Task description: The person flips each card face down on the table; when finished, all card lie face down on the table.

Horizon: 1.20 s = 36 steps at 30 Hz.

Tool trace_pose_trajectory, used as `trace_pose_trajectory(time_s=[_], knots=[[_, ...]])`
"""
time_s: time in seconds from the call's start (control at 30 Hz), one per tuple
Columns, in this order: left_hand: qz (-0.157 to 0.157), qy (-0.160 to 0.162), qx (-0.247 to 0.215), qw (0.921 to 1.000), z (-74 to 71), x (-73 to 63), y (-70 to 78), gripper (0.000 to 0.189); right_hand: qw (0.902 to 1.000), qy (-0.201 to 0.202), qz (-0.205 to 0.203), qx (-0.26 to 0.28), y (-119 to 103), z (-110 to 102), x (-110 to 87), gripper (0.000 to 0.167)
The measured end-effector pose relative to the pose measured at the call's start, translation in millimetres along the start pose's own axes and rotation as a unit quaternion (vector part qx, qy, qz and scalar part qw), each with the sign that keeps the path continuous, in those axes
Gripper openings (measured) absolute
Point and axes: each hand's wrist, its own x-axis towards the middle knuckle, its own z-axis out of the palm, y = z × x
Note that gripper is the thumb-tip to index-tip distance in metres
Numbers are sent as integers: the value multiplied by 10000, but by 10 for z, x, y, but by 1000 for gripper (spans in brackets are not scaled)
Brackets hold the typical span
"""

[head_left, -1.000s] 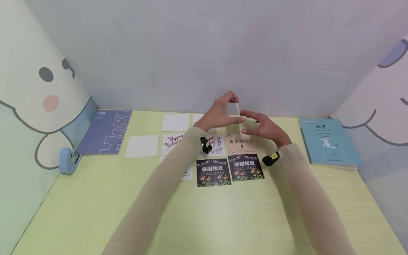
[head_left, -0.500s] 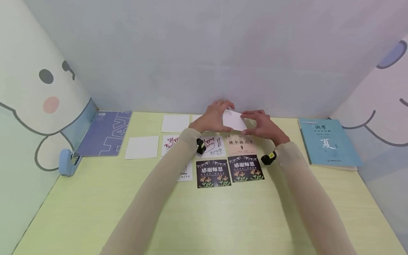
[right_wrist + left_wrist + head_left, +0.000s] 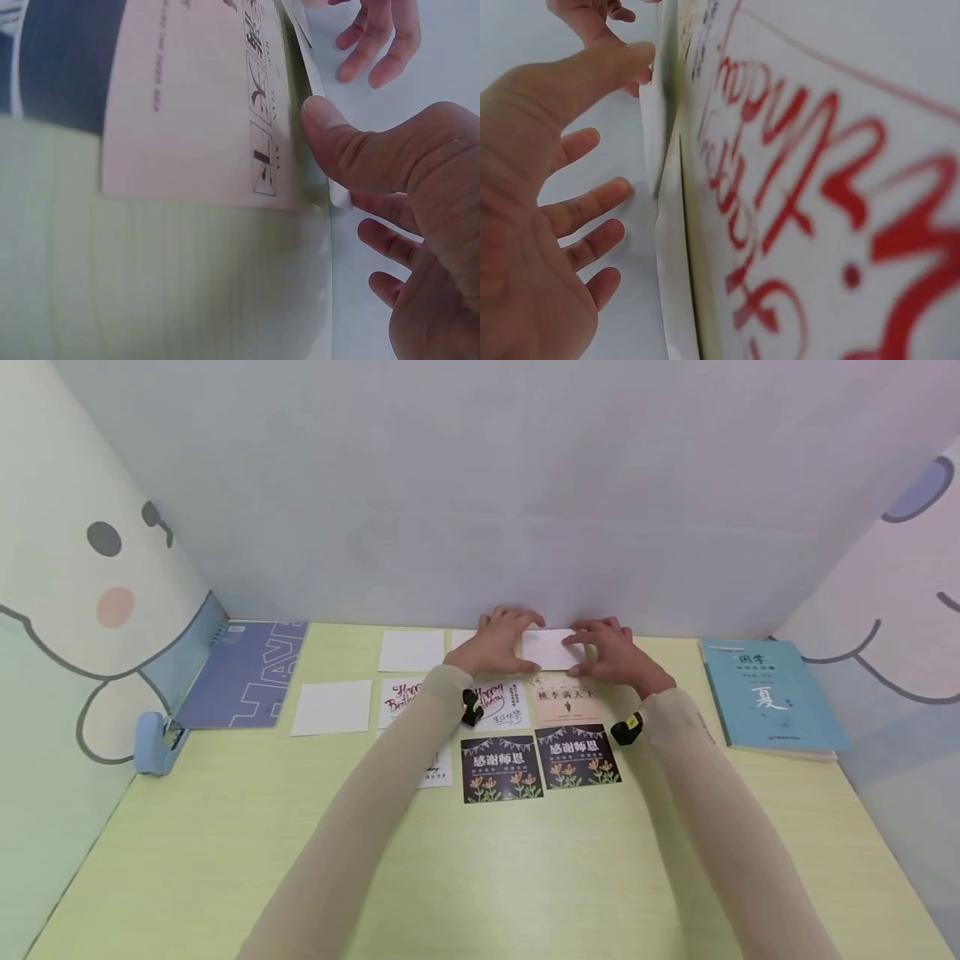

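Note:
A plain white card point(image 3: 550, 652) lies at the back of the table, above the pink printed card point(image 3: 567, 702). My left hand point(image 3: 493, 642) is at its left end, fingers spread, thumb right at the near corner. My right hand point(image 3: 615, 654) holds the right end, thumb at the near edge and index finger over the top. In the right wrist view, the right thumb point(image 3: 349, 146) lies along the white card's edge. Seen from the left wrist, the left hand point(image 3: 536, 202) has its lower fingers apart from the cards.
Left of the hands lie white cards point(image 3: 411, 651) and birthday cards point(image 3: 402, 700). Two dark flower cards point(image 3: 501, 769) form the nearer row. A blue book point(image 3: 776, 695) lies at right; a purple notebook point(image 3: 247, 675) and blue tape dispenser point(image 3: 154, 745) are at left. A wall rises behind.
The white card went from standing on edge between both hands to lying down at the back. Both hands lowered with it, and the left hand's fingers spread.

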Motion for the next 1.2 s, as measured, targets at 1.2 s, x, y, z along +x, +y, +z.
trace_pose_trajectory(time_s=[1.2], knots=[[-507, 462, 141, 9975, -631, -1424, -683, 85, 9863, 472, -1049, 1184, -885, 289, 174, 53]])
